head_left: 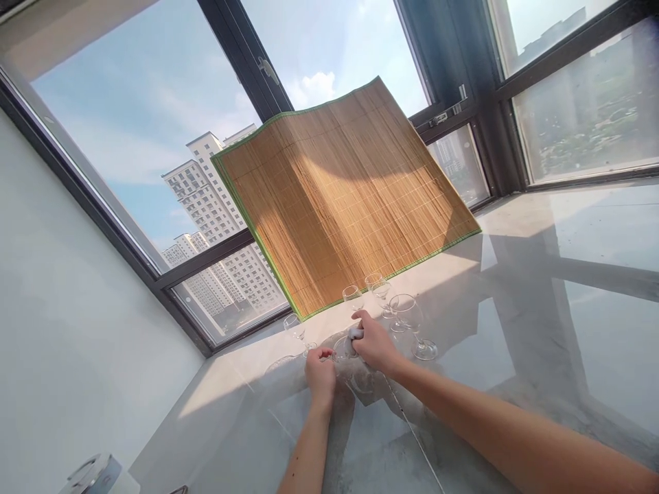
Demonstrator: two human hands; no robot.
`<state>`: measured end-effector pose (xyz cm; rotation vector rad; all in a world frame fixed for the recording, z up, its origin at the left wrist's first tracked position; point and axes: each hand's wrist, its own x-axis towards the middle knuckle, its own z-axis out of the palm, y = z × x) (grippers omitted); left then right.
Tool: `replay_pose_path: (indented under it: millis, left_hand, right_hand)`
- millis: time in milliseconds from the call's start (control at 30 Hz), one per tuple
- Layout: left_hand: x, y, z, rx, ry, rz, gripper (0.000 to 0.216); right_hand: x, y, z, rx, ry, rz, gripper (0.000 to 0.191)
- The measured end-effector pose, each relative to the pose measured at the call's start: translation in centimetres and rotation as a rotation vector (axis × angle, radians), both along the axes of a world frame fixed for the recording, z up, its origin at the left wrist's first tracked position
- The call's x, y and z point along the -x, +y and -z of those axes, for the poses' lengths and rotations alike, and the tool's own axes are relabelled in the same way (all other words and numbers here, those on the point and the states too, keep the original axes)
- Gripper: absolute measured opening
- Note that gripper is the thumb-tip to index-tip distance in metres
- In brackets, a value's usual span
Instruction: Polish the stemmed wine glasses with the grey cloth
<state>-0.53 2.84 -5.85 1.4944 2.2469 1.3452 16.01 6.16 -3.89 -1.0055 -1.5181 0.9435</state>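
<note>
My left hand (320,374) is closed, its fingertips pinching the edge of a clear glass (342,348) low over the glossy surface. My right hand (377,345) is closed on a small whitish wad (355,333), perhaps cloth, pressed against that glass. How much of the glass lies behind the fingers I cannot make out. One stemmed glass (295,328) stands to the left, beyond my left hand. Past my right hand are another glass (353,296), a stemmed glass (378,287) and a larger wine glass (406,313) with its round foot on the surface.
A bamboo mat (340,199) with green edging leans against the dark window frame (247,58) behind the glasses. The shiny grey surface (463,405) reflects the window. A white object (100,475) sits at the lower left, by the pale wall (66,295).
</note>
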Motion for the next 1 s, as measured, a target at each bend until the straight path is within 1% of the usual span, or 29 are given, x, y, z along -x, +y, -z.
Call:
replay_pose_path:
  millis: [333,433,600,767,1000]
  left_hand:
    - [0.4,0.4,0.5,-0.015,-0.024,0.016,0.029]
    - [0.3,0.5,0.6,0.008,-0.032,-0.008,0.027]
    - [0.2,0.5,0.6,-0.005,-0.043,-0.012,0.03]
    - [0.1,0.4,0.6,-0.002,-0.068,-0.02,0.025]
    - [0.1,0.2,0.4,-0.018,0.003,-0.034,0.027]
  right_hand:
    - [0.5,0.8,0.9,-0.032,-0.021,0.021,0.055]
    - [0.5,0.7,0.9,-0.029,-0.03,0.02,0.055]
    - [0.6,0.7,0.7,-0.059,-0.014,0.014,0.054]
    - [0.7,1.0,1.1,-0.085,-0.006,0.04,0.052]
    - [0.9,0.8,1.5,-0.096,-0.019,0.032,0.051]
